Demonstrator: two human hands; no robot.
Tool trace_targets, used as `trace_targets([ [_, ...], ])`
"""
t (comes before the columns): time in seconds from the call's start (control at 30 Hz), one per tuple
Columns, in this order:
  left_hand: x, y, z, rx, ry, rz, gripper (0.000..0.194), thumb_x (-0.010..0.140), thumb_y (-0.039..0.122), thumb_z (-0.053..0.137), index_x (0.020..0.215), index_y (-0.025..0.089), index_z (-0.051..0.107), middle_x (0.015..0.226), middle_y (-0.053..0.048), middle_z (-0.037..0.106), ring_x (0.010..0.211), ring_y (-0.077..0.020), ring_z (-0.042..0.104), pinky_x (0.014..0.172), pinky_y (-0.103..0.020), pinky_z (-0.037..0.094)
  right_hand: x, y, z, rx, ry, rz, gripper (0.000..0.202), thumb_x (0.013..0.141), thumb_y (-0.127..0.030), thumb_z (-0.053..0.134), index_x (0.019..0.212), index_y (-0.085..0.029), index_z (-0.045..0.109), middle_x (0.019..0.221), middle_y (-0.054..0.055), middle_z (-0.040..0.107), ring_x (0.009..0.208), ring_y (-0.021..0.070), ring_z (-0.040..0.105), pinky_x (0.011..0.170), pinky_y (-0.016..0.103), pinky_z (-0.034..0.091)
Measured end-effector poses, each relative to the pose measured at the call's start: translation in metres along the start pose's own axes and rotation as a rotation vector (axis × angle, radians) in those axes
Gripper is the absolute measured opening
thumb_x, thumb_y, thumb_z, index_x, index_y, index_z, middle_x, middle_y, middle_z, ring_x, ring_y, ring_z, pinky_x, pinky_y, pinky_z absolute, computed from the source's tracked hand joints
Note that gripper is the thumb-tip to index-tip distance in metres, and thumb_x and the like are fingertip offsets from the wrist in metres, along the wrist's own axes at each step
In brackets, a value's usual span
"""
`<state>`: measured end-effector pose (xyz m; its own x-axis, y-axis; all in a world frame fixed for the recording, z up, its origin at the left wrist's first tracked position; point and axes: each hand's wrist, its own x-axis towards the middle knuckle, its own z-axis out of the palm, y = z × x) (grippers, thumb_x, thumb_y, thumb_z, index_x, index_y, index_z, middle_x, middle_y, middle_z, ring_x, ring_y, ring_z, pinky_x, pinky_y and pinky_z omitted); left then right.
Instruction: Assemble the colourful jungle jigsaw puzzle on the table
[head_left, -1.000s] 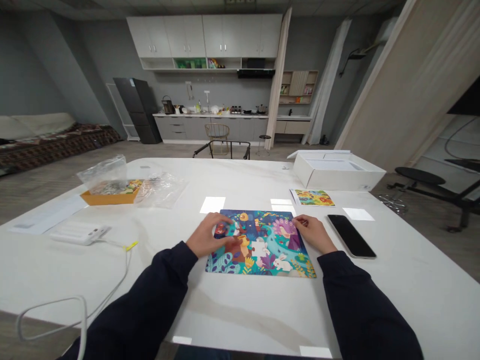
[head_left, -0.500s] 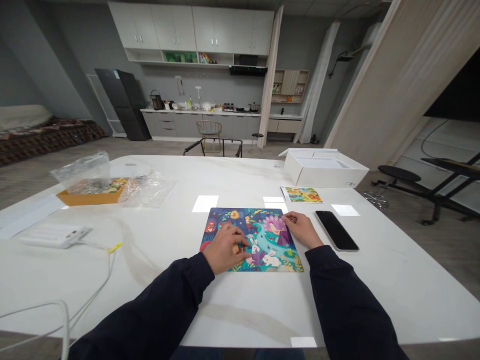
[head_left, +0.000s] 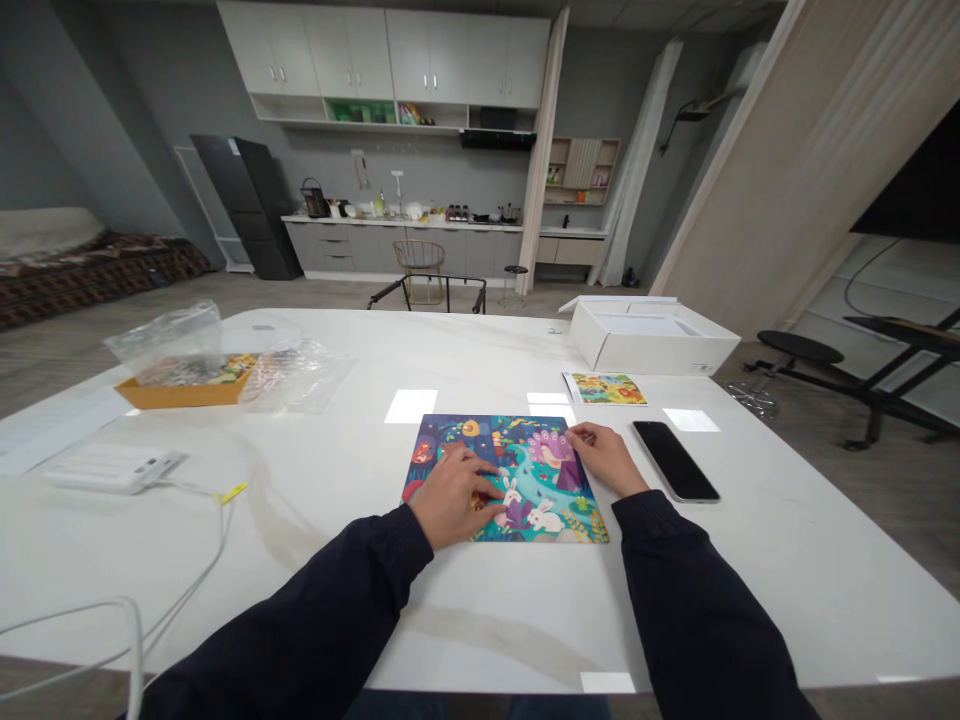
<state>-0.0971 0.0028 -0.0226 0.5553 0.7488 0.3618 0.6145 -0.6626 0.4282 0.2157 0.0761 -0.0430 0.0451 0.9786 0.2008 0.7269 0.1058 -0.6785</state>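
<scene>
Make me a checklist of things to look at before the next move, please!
1. Puzzle lying flat on the white table: ok, it looks flat.
2. Whole puzzle picture in sight: not ok, the left hand covers part of its left side.
3. Right hand at the puzzle: ok, its fingertips are by the upper right edge.
4. Phone apart from the puzzle: ok, it lies to the right, with a gap between.
5. White cable not touching the left sleeve: cannot tell, they come very close at the bottom left.
</scene>
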Motion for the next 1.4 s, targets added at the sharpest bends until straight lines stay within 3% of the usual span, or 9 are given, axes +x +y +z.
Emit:
trace_targets([
  [0.2, -0.002, 0.0, 0.001, 0.024, -0.049, 0.042, 0.012, 0.088, 0.029, 0.073, 0.095, 0.03, 0.082, 0.118, -0.004, 0.075, 0.111, -0.0272, 0.059, 0.102, -0.046, 0.047, 0.001, 0.002, 0.002, -0.007, 0.008, -0.005, 0.03, 0.084, -0.045, 0.059, 0.088, -0.019, 0.076, 0.077, 0.006, 0.074, 0.07, 0.0213, 0.065, 0.07, 0.032, 0.047],
  [0.4, -0.002, -0.009, -0.005, 0.023, -0.021, 0.021, 0.023, 0.089, 0.034, 0.071, 0.109, 0.024, 0.072, 0.116, -0.008, 0.069, 0.111, -0.0275, 0.059, 0.102, -0.045, 0.047, 0.0, 0.001, 0.001, 0.006, 0.016, -0.003, 0.03, 0.083, -0.044, 0.06, 0.087, -0.02, 0.076, 0.076, 0.006, 0.074, 0.07, 0.0215, 0.066, 0.07, 0.032, 0.049],
  [0.53, -0.006, -0.074, -0.035, 0.085, 0.146, -0.17, 0.03, 0.092, 0.038, 0.065, 0.116, 0.022, 0.066, 0.116, -0.009, 0.069, 0.111, -0.0277, 0.06, 0.102, -0.043, 0.048, 0.0, 0.0, -0.002, 0.031, 0.047, -0.016, 0.031, 0.084, -0.045, 0.059, 0.092, -0.019, 0.076, 0.083, 0.007, 0.076, 0.068, 0.0207, 0.066, 0.069, 0.033, 0.051],
  [0.67, -0.033, -0.158, -0.077, 0.237, 0.215, -0.585, 0.039, 0.089, 0.039, 0.065, 0.123, 0.018, 0.064, 0.123, -0.011, 0.068, 0.116, -0.0292, 0.058, 0.108, -0.046, 0.043, 0.002, 0.003, -0.003, 0.018, 0.139, -0.049, 0.035, 0.086, -0.043, 0.056, 0.103, -0.018, 0.074, 0.1, 0.01, 0.077, 0.081, 0.0236, 0.069, 0.08, 0.037, 0.055],
  [0.77, -0.053, -0.185, -0.096, 0.25, 0.223, -0.668, 0.043, 0.088, 0.038, 0.065, 0.122, 0.013, 0.065, 0.122, -0.014, 0.068, 0.116, -0.0312, 0.058, 0.108, -0.051, 0.042, 0.003, 0.007, -0.001, 0.001, 0.102, -0.042, 0.037, 0.086, -0.038, 0.058, 0.115, -0.019, 0.072, 0.12, 0.012, 0.074, 0.104, 0.0282, 0.071, 0.095, 0.043, 0.055],
  [0.9, -0.054, -0.168, -0.09, 0.211, 0.208, -0.6, 0.048, 0.089, 0.051, 0.062, 0.126, 0.02, 0.065, 0.131, -0.011, 0.067, 0.126, -0.0325, 0.055, 0.111, -0.052, 0.041, 0.001, 0.007, 0.0, -0.043, 0.01, -0.068, 0.046, 0.081, -0.032, 0.067, 0.126, -0.021, 0.071, 0.136, 0.012, 0.068, 0.133, 0.0327, 0.059, 0.115, 0.05, 0.043],
  [1.1, -0.036, -0.125, -0.058, 0.064, -0.026, -0.288, 0.067, 0.084, 0.063, 0.069, 0.143, 0.032, 0.057, 0.149, -0.006, 0.059, 0.142, -0.0351, 0.045, 0.12, -0.056, 0.032, 0.0, 0.003, -0.001, -0.012, -0.094, -0.119, 0.051, 0.079, -0.028, 0.071, 0.129, -0.021, 0.07, 0.133, 0.011, 0.071, 0.137, 0.0315, 0.056, 0.12, 0.05, 0.038],
  [1.27, -0.036, -0.127, -0.059, 0.015, -0.045, -0.271, 0.066, 0.08, 0.059, 0.076, 0.138, 0.03, 0.062, 0.147, -0.008, 0.061, 0.14, -0.0354, 0.047, 0.118, -0.059, 0.032, -0.001, -0.002, -0.002, 0.03, -0.144, -0.073, 0.056, 0.077, -0.032, 0.076, 0.131, -0.019, 0.069, 0.141, 0.014, 0.065, 0.13, 0.0316, 0.062, 0.115, 0.046, 0.045],
  [1.4, -0.038, -0.138, -0.063, -0.05, 0.028, -0.226, 0.058, 0.08, 0.058, 0.076, 0.127, 0.026, 0.067, 0.137, -0.009, 0.066, 0.129, -0.0305, 0.057, 0.114, -0.05, 0.041, 0.001, -0.002, -0.001, 0.068, -0.07, -0.104, 0.045, 0.076, -0.034, 0.076, 0.119, -0.02, 0.073, 0.123, 0.011, 0.075, 0.117, 0.0297, 0.07, 0.11, 0.044, 0.049],
])
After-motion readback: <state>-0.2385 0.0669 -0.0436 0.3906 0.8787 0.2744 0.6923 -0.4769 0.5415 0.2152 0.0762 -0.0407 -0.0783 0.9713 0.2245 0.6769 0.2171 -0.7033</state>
